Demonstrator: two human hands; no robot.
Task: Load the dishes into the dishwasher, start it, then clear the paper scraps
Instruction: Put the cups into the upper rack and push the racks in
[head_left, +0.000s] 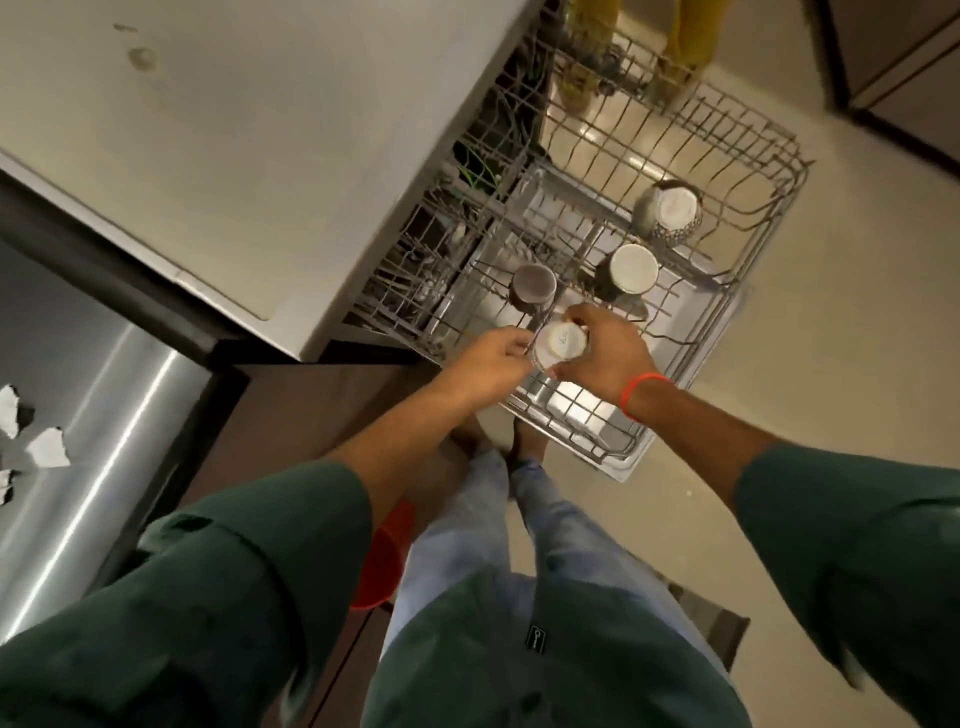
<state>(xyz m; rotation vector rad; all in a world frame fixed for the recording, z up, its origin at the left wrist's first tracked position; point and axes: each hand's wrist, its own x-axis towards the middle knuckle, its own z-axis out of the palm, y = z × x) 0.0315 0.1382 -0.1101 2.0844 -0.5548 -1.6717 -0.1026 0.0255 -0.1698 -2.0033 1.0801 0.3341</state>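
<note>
Both hands hold an upturned cup (560, 343) over the pulled-out rack (748, 249): right hand (605, 353) grip clamped on it, left hand (493, 358) pinching its blurred rim; paper scraps (47, 448) cut off at tabletop edge

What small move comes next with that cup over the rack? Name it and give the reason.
Probably lower the white cup, base up, onto the rack and let go. Both the left hand and right hand grip it just above the wires, beside three cups already upside down.
</note>
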